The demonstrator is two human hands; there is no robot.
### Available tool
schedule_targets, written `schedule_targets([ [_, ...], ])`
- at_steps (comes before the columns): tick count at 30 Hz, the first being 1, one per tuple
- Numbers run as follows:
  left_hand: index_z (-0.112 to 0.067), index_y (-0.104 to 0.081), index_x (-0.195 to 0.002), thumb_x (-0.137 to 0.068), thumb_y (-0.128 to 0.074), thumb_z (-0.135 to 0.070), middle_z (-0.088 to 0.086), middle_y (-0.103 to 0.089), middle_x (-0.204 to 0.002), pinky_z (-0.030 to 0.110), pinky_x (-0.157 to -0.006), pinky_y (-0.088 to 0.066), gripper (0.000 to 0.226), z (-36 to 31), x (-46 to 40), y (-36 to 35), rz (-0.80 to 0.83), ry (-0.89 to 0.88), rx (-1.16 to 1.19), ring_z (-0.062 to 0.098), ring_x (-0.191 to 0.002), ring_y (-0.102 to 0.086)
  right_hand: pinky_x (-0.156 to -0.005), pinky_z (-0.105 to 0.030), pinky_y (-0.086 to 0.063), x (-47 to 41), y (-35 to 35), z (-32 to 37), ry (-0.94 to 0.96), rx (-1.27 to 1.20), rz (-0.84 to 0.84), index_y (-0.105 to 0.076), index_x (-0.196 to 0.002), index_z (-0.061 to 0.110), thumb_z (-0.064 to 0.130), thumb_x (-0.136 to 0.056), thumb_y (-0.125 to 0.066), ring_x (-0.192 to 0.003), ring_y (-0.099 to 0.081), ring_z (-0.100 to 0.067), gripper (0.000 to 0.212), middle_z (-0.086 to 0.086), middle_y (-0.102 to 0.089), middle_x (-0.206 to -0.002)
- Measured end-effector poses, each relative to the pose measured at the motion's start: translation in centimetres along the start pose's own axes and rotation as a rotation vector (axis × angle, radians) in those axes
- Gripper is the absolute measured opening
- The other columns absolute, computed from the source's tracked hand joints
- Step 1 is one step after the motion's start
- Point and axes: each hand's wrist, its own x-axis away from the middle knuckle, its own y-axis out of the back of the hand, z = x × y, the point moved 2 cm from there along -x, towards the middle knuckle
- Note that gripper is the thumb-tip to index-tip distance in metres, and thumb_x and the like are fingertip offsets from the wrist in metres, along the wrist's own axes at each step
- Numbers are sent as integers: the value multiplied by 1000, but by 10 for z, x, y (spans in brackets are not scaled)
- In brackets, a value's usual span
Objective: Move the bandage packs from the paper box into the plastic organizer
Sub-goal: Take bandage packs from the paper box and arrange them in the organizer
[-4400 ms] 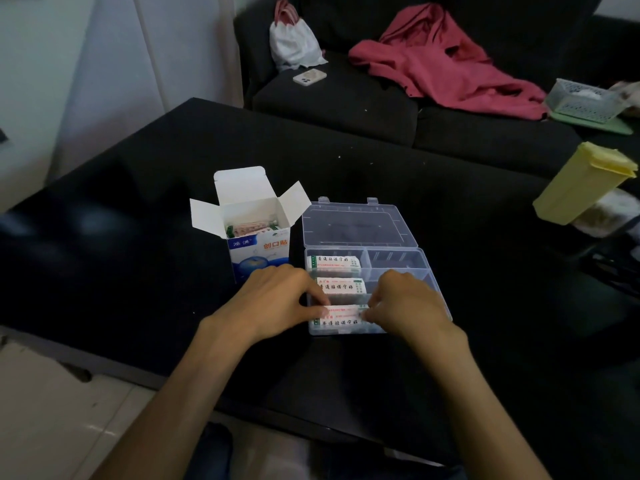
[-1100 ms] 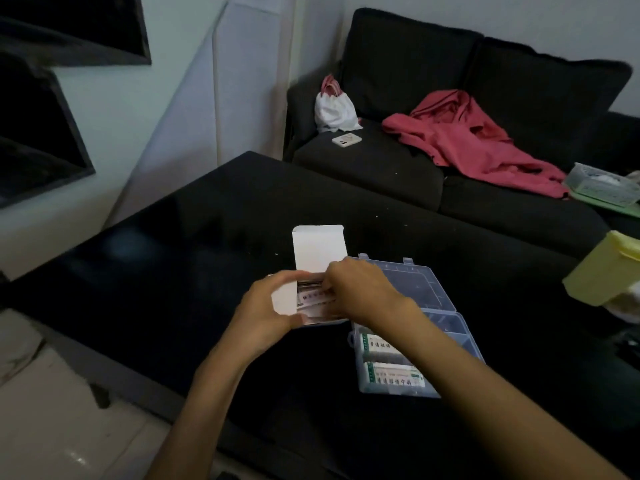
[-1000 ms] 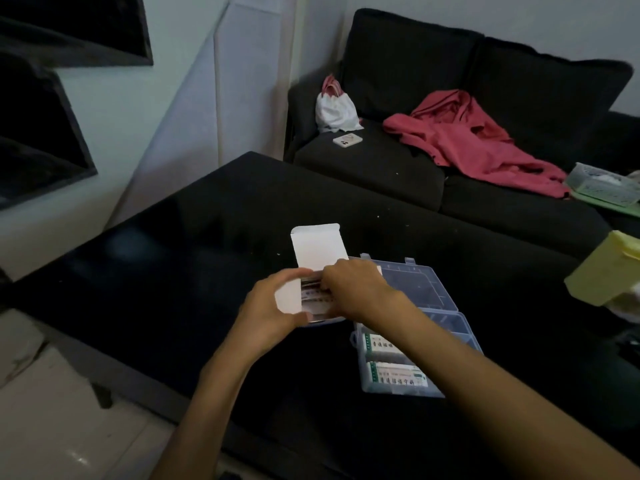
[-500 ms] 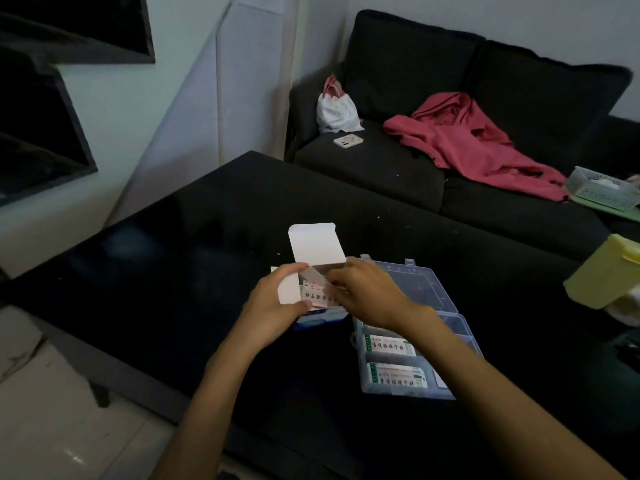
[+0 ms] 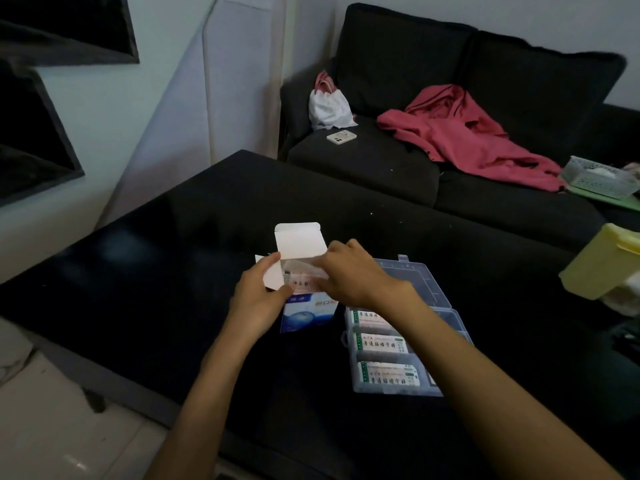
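Observation:
A blue-and-white paper box (image 5: 306,315) stands open on the black table, its top flap up. My left hand (image 5: 258,299) grips the box's left side and side flap. My right hand (image 5: 349,271) pinches a stack of bandage packs (image 5: 303,280) that sticks up out of the box mouth. Right of the box lies the clear plastic organizer (image 5: 415,278) with its lid open. Three white packs with green print (image 5: 381,342) fill its left compartments. My right forearm crosses over the organizer's right part.
A yellow container (image 5: 602,268) stands at the table's right edge. Behind the table is a black sofa (image 5: 363,161) with a white bag (image 5: 327,105), a phone (image 5: 341,136), a red garment (image 5: 467,133) and a pale basket (image 5: 597,174).
My right hand has lifted the stack of packs higher out of the box over the last second. Earlier, both hands were at the organizer's front compartment. The camera view shifted.

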Motion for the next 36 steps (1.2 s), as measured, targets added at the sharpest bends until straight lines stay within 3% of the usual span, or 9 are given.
schedule_targets([
  [8,-28,-45,-136,-88,-65,-18,-1,-49,-137,45,-99,-45,53,-2,2,1,-241,-36,-87,21,-123,-49,-91,-29,-36,11,-3,-2,16,-198,-252,-53,-126,16,22,-98,-44,-99,-52,-16,30,-7,-61,-110],
  [11,-26,-50,-125,-89,-62,-28,-5,-50,-127,41,-93,-49,38,-19,14,5,-482,-206,-65,13,-114,-51,-73,-23,-49,20,-2,-7,-98,-550,-350,-54,-122,18,22,-98,-45,-92,-56,-8,26,-2,-61,-108],
  [14,-22,-55,-103,-92,-56,-31,-9,-56,-103,17,-72,-51,15,-38,27,3,-594,-334,-5,3,-87,-55,-71,-24,-56,42,0,-13,-283,-1113,-437,-57,-112,19,20,-99,-44,-91,-64,-10,19,4,-64,-105],
  [17,-20,-59,-86,-94,-49,-37,-9,-64,-83,8,-53,-45,21,-46,35,-17,-395,-287,77,-2,-67,-59,-79,-28,-56,74,-6,-25,-426,-1523,-416,-57,-117,17,19,-97,-47,-90,-69,-11,22,4,-71,-95],
  [21,-23,-67,-80,-97,-46,-33,-9,-67,-71,14,-59,-47,28,-54,42,-53,-115,-263,89,-1,-61,-62,-74,-22,-55,111,-16,-44,-444,-1722,-293,-59,-115,12,18,-95,-49,-84,-69,-10,23,-2,-72,-96],
  [27,-21,-67,-101,-99,-40,-39,-5,-71,-91,29,-79,-56,33,-52,48,-105,271,-46,115,5,-84,-67,-72,-20,-55,130,-30,-55,-469,-1658,-161,-52,-122,9,18,-95,-52,-82,-69,-10,28,-2,-73,-91],
  [29,-16,-63,-111,-98,-43,-37,-3,-70,-96,20,-77,-53,32,-52,48,-121,353,59,169,7,-89,-66,-71,-21,-56,135,-34,-58,-463,-1549,-165,-51,-118,13,21,-94,-53,-84,-70,-14,25,-3,-73,-93],
  [31,-16,-60,-117,-98,-45,-31,-2,-69,-99,13,-70,-52,28,-54,50,-135,363,98,237,7,-90,-66,-66,-21,-57,138,-39,-64,-485,-1437,-225,-52,-112,13,21,-94,-55,-79,-71,-13,21,-4,-73,-89],
  [36,-11,-62,-114,-98,-48,-24,9,-70,-102,27,-75,-56,25,-53,47,-142,296,154,275,18,-90,-69,-63,-18,-55,147,-47,-78,-495,-1329,-280,-62,-106,13,14,-96,-51,-74,-70,-8,16,3,-72,-82],
])
